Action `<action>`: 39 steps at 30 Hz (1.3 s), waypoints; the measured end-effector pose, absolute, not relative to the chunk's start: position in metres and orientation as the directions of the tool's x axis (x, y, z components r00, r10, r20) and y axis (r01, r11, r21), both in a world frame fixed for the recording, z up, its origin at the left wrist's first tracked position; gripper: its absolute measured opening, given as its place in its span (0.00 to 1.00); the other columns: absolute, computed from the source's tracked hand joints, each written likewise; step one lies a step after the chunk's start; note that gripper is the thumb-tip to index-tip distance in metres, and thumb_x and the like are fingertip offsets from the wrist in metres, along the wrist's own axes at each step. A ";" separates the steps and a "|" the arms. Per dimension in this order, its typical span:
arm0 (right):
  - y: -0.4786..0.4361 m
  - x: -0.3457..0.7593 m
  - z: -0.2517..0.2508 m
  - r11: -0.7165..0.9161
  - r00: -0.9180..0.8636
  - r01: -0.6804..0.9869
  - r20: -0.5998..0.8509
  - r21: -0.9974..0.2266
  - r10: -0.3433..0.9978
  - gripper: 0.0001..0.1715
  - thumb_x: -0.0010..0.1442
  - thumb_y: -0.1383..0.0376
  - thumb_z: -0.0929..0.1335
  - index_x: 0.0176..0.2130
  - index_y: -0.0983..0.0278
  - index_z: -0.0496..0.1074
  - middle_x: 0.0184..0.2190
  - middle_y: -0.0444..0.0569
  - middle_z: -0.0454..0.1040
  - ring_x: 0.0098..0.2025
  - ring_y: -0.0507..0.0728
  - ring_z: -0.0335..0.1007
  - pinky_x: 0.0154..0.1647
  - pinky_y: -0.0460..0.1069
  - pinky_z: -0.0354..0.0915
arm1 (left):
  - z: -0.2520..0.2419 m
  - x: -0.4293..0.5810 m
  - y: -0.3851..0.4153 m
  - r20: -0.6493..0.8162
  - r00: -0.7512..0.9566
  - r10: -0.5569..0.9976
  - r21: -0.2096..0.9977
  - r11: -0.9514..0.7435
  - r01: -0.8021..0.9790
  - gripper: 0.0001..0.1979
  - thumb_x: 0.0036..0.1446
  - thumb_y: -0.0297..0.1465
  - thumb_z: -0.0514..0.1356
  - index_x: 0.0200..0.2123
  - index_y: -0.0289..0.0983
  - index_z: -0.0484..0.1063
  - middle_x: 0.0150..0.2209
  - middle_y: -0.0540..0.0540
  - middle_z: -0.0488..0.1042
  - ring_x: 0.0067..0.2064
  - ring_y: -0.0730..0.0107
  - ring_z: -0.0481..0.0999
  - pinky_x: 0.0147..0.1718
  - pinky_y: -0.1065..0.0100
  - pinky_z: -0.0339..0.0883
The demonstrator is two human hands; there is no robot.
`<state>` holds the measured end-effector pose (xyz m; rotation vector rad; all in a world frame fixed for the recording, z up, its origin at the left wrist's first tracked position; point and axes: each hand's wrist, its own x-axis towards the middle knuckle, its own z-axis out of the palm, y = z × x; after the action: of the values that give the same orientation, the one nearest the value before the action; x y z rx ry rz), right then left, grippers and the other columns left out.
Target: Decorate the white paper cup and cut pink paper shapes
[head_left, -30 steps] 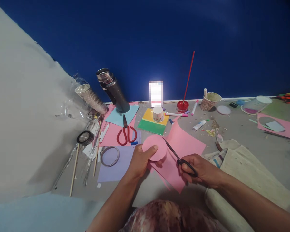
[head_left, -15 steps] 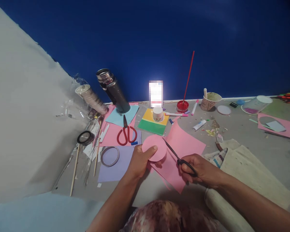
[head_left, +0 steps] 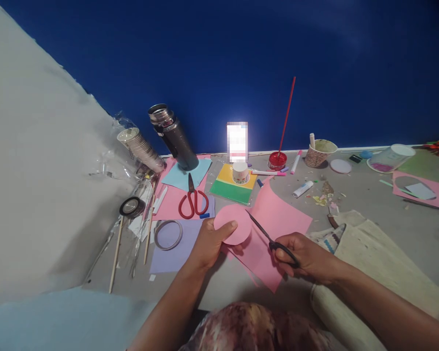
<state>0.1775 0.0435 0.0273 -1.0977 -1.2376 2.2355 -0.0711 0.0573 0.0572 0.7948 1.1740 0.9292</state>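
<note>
Between the thumb and fingers of my left hand [head_left: 214, 239] is a pink paper circle [head_left: 237, 217], its flat face toward me. My right hand [head_left: 296, 256] grips dark-handled scissors [head_left: 261, 226], whose blades look closed and point up and left. Their tip is right by the circle's edge; I cannot tell whether they touch. Beneath both hands lies a larger pink paper sheet [head_left: 280, 209] with a raised, curling upper corner. Red-handled scissors [head_left: 193, 200] rest on coloured paper beyond my left hand.
A dark flask [head_left: 179, 141] and stacked paper cups [head_left: 141, 148] stand at the back left. A tape roll [head_left: 168, 235] lies on purple paper [head_left: 175, 258]. Behind are a small cup [head_left: 240, 174] and a red pot [head_left: 277, 161] with a stick. A beige cloth bag [head_left: 376, 258] lies right.
The view has shifted very slightly, so the table things sit a little further right. My hands, the pink circle and the scissors have hardly moved.
</note>
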 end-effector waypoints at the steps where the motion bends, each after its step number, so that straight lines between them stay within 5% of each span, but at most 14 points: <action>1: 0.043 0.178 0.027 -0.551 -0.634 0.061 -0.459 -0.833 0.623 0.36 0.51 0.35 0.75 0.26 0.64 0.67 0.16 0.41 0.69 0.14 0.44 0.46 0.16 0.46 0.40 | 0.058 -0.071 0.057 -0.403 0.121 0.907 0.890 0.420 -0.180 0.20 0.50 0.41 0.72 0.34 0.26 0.83 0.21 0.39 0.78 0.18 0.60 0.77 0.21 0.60 0.75; 39: 0.044 0.184 0.027 -0.489 -0.666 0.131 -0.442 -0.862 0.601 0.37 0.52 0.35 0.75 0.25 0.64 0.67 0.17 0.43 0.71 0.14 0.44 0.49 0.15 0.44 0.44 | 0.069 -0.083 0.056 -0.383 0.143 0.913 0.916 0.395 -0.068 0.19 0.48 0.41 0.73 0.31 0.28 0.81 0.27 0.38 0.81 0.23 0.62 0.78 0.24 0.64 0.73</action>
<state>0.1840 0.0435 0.0275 -1.0897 -1.3839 2.2245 -0.0831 0.0564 0.0688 0.9035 1.2124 0.8678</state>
